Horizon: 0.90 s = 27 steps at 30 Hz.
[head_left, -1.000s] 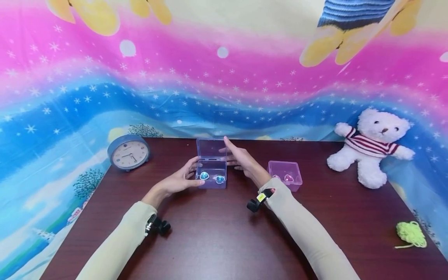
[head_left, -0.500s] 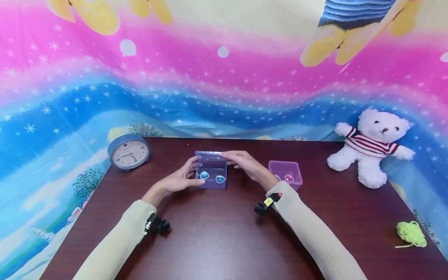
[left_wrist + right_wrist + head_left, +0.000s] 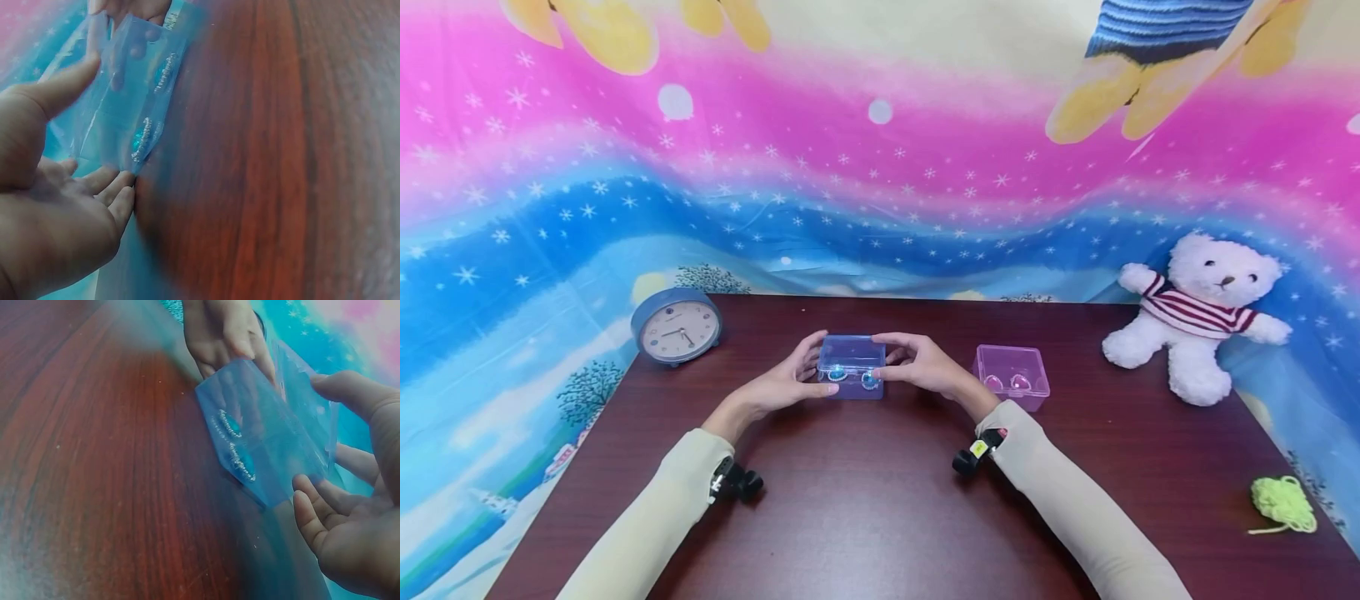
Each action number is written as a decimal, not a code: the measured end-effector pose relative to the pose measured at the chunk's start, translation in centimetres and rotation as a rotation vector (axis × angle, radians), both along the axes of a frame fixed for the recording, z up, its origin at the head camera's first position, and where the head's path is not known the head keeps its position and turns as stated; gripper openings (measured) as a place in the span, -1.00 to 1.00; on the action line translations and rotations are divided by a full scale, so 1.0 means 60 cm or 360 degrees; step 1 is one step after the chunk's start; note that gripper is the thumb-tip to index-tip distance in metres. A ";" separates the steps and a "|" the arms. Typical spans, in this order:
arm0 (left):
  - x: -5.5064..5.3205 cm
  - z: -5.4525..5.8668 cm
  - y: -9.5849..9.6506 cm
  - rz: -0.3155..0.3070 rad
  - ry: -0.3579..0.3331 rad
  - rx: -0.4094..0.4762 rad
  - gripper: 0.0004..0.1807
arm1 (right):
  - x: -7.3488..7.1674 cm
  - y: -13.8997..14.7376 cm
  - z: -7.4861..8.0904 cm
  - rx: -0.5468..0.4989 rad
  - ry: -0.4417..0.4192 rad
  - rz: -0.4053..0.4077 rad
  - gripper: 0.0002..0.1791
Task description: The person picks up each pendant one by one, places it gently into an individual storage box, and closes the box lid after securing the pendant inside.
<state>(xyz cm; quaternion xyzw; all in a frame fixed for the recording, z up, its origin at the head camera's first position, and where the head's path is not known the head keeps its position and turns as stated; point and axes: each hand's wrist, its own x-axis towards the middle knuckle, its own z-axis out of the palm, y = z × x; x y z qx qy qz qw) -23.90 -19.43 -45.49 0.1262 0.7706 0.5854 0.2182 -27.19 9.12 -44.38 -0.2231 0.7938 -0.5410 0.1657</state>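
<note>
A clear bluish plastic box (image 3: 852, 367) stands on the table with its hinged lid (image 3: 852, 352) lowered over it; a gap under the lid shows in the right wrist view. Inside lie two blue gem pieces (image 3: 240, 461) with sparkling silver borders. My left hand (image 3: 780, 383) holds the box at its left end, thumb toward the front corner and fingers behind. At the other end my right hand (image 3: 928, 364) grips the lid and side, thumb (image 3: 350, 387) on the lid and fingers along the box's end.
To the right stands a pink plastic box (image 3: 1011, 375) with pink gem pieces inside. A blue alarm clock (image 3: 676, 327) is at the back left, a white teddy bear (image 3: 1198, 317) at the back right. Yellow-green yarn (image 3: 1283, 504) lies near the right edge.
The lid has swung from upright down over the bluish box, with my right hand moving forward and down along with it. My left hand has stayed on the box's left end.
</note>
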 end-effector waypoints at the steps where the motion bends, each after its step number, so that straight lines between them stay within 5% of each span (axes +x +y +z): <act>1: 0.000 0.000 -0.002 -0.0009 -0.0011 0.0010 0.14 | 0.000 0.000 -0.001 0.0005 0.0014 0.0004 -0.31; 10: -0.004 0.002 -0.005 -0.0048 -0.0060 -0.0016 -0.06 | 0.006 0.001 -0.012 0.0079 0.0049 0.0025 -0.24; 22: -0.005 0.007 -0.008 -0.0105 -0.0016 -0.0094 -0.07 | 0.014 -0.006 -0.027 0.0133 0.0139 0.0026 -0.30; 24: -0.005 0.011 -0.007 -0.0110 0.0056 -0.0130 -0.11 | 0.019 -0.007 -0.022 0.0199 0.0236 0.0030 -0.31; 27: 0.000 0.032 -0.004 -0.0073 0.0361 -0.0323 -0.19 | 0.040 -0.003 0.006 0.0419 0.0532 0.0026 -0.30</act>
